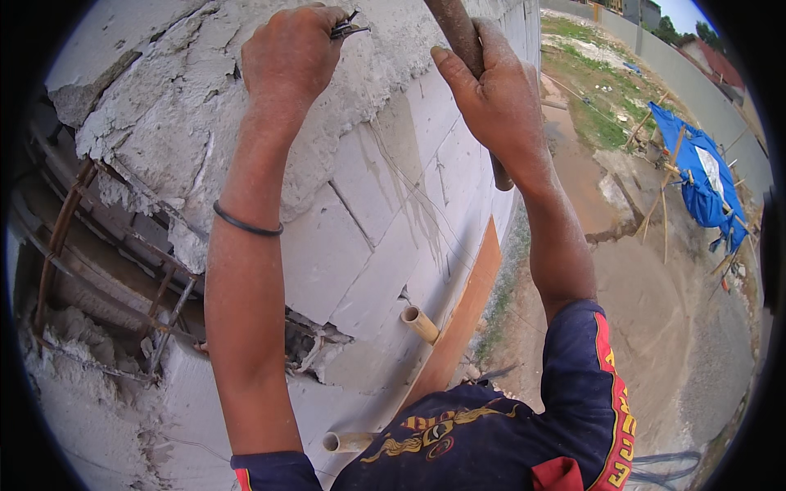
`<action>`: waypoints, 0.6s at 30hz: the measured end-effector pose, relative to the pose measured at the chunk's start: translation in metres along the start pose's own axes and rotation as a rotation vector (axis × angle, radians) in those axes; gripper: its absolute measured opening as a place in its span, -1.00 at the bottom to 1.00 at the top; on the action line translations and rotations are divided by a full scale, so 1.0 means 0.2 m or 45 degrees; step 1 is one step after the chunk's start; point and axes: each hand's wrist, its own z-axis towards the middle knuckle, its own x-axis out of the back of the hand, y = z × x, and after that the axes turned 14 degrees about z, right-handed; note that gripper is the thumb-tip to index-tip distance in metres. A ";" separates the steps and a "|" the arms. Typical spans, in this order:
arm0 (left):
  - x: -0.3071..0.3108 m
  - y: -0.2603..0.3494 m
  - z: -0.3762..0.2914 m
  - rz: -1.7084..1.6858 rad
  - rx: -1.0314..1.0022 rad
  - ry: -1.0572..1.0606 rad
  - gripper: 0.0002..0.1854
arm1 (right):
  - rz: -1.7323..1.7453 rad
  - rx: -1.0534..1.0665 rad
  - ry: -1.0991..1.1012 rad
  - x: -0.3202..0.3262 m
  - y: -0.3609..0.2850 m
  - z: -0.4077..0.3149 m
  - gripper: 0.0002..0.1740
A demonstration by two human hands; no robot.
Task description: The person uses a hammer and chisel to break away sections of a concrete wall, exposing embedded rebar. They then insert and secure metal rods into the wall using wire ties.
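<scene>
My left hand (291, 55) is closed on several dark nails (349, 27), whose ends stick out past the thumb side. It is held over a rough, cracked mortar surface (178, 116) on the block wall. To its right, my right hand (500, 101) grips a round brown handle (457, 34) that slants down through the palm. The handle's lower end shows below the hand. Its upper end runs out of the picture at the top, so I cannot tell what it carries. Pale wall blocks (362, 233) with open joints lie between my forearms.
At left, rusty reinforcing bars (58, 227) stand in a broken opening. Two bamboo poles (420, 324) jut from the wall beside an orange-brown board (460, 307). The ground (645, 319) lies far below at right, with a blue tarpaulin shelter (706, 178) on it.
</scene>
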 end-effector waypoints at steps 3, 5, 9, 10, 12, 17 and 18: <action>0.00 -0.01 0.00 0.032 -0.035 0.009 -0.78 | 0.515 0.045 0.180 -0.01 0.00 0.01 -0.68; 0.00 -0.01 0.00 -0.007 -0.009 -0.003 -0.79 | 0.472 0.006 0.004 -0.01 0.00 0.01 -0.72; 0.00 0.00 -0.01 0.003 -0.009 -0.033 -0.80 | 0.052 -0.033 -0.232 0.02 0.00 0.01 -0.68; 0.00 0.00 -0.01 -0.002 -0.002 -0.028 -0.80 | 0.123 -0.023 -0.124 0.03 0.00 0.01 -0.70; 0.01 0.00 -0.01 -0.011 -0.002 -0.035 -0.80 | 0.361 -0.100 0.118 0.02 0.00 0.00 -0.74; 0.01 0.00 -0.01 -0.009 -0.029 -0.005 -0.79 | 0.048 -0.008 -0.354 -0.05 0.00 -0.03 -0.66; 0.01 0.00 -0.01 -0.007 -0.021 -0.022 -0.79 | 0.018 -0.124 -0.341 -0.05 0.01 -0.02 -0.68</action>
